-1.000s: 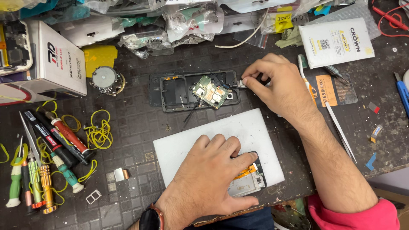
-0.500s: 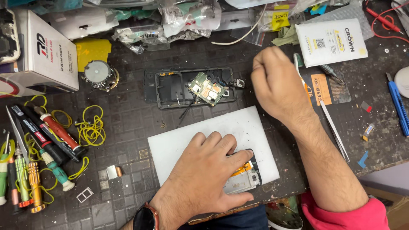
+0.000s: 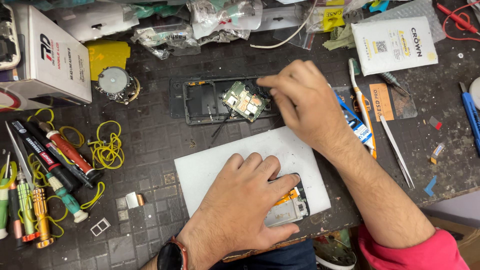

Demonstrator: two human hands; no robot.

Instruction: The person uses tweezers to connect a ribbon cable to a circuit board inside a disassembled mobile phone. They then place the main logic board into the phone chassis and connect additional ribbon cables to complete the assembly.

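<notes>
Head view: right hand (image 3: pixel 305 100) now over circuit board (image 3: pixel 245 100), formerly beside it
</notes>
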